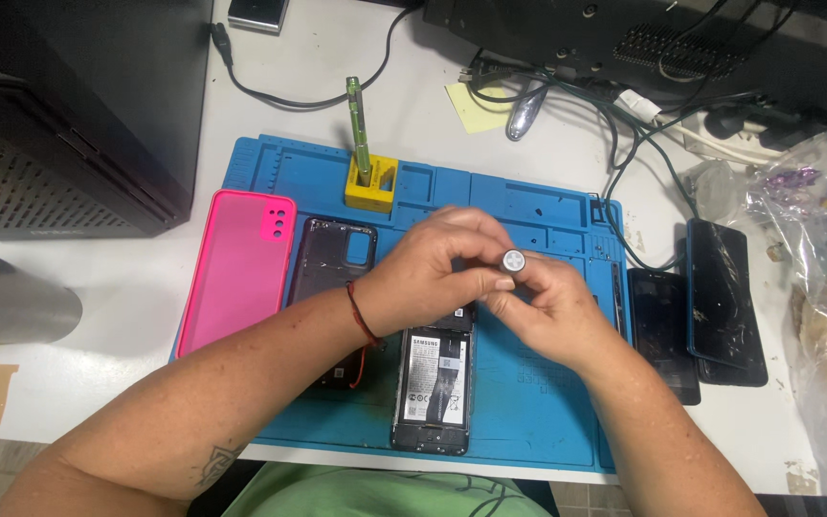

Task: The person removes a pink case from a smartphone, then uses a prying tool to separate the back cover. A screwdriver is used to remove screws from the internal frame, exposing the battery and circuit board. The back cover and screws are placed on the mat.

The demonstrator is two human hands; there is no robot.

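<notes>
Silver-capped screwdriver [513,260] stands upright over opened phone [433,383].

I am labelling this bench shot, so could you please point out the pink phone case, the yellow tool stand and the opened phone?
pink phone case [237,270], head view, middle of its back.
yellow tool stand [371,182], head view, front face.
opened phone [432,383], head view, on its battery.

- A phone repair workshop.
- A blue repair mat [547,402] covers the white counter [126,316].
- An opened phone [433,388] shows its battery.
- Spare phones [696,306] and tangled cables [624,124] lie nearby.
</notes>
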